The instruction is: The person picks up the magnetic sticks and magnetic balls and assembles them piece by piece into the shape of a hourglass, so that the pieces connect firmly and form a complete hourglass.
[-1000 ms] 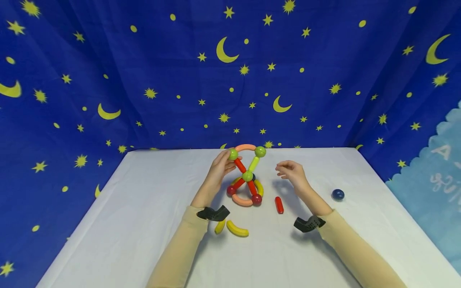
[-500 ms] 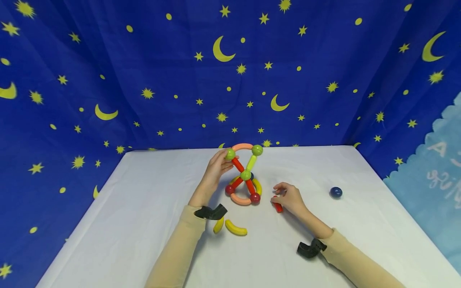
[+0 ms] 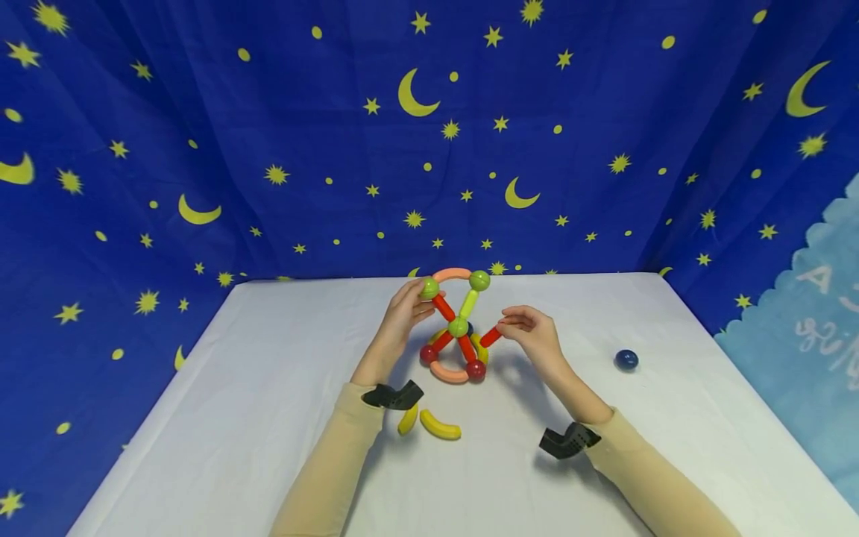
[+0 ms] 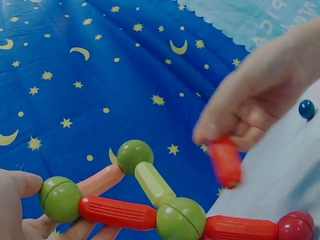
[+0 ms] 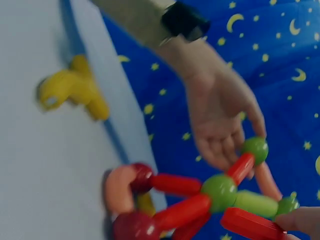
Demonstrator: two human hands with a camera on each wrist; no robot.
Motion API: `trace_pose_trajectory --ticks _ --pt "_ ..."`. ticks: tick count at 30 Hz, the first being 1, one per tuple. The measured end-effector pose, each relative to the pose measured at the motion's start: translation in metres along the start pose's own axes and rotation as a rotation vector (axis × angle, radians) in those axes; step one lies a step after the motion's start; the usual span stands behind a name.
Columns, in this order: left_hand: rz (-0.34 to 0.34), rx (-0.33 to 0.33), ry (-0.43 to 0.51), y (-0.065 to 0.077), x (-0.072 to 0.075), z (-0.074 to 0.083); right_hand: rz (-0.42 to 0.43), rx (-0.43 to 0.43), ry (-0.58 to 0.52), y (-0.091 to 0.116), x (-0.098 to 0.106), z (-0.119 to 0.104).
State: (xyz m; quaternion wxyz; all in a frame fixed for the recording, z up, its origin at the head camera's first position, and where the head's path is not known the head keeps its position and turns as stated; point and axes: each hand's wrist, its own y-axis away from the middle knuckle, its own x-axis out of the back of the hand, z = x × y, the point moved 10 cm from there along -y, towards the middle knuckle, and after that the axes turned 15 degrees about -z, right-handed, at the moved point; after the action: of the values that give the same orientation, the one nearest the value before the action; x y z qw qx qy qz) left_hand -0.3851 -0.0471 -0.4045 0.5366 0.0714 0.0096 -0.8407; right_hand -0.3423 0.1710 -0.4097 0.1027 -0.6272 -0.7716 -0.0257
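Note:
A magnetic ball-and-rod structure [image 3: 458, 327] stands on the table, with green balls on top and red balls at its base. My left hand [image 3: 399, 317] holds its upper left green ball [image 4: 61, 199], thumb against the side and fingers behind. Between the thumb and fingers of my right hand [image 3: 537, 335] a short red rod [image 3: 492, 335] is pinched. That rod hangs in the air just right of the structure's middle green ball [image 4: 181, 219], apart from it in the left wrist view. A salmon curved rod [image 3: 452, 274] links the two top green balls.
Two yellow curved rods [image 3: 441, 426] lie on the white table [image 3: 288, 358] in front of the structure. Off to the right sits a dark blue ball [image 3: 627, 360]. Behind the table hangs a blue star-patterned curtain [image 3: 376, 149].
My right hand has reached down to the red rod on the table, picked it up and lifted it toward the structure. The left hand keeps its hold on the green ball.

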Motion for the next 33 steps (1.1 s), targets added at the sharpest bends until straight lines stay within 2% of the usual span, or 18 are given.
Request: trace_pose_trajectory --ticks 4,10,18,21,28,33 --pt "-0.008 -0.004 -0.01 0.001 -0.002 0.001 0.069 0.08 -0.069 -0.003 -0.004 -0.02" --pt "-0.022 -0.008 0.002 0.001 -0.005 0.001 0.145 0.156 -0.024 -0.005 -0.012 -0.037" --pt "-0.018 -0.012 -0.004 0.003 -0.007 0.006 0.134 0.247 -0.016 -0.007 -0.023 -0.046" --pt "-0.013 -0.008 -0.005 0.002 -0.006 0.006 0.117 0.243 -0.011 -0.007 -0.028 -0.045" --pt "0.004 -0.02 -0.01 0.001 -0.001 0.004 0.048 0.172 0.026 -0.01 -0.047 -0.036" --pt "0.003 -0.033 -0.004 0.002 0.0 0.004 0.048 0.171 0.061 -0.011 -0.054 -0.036"
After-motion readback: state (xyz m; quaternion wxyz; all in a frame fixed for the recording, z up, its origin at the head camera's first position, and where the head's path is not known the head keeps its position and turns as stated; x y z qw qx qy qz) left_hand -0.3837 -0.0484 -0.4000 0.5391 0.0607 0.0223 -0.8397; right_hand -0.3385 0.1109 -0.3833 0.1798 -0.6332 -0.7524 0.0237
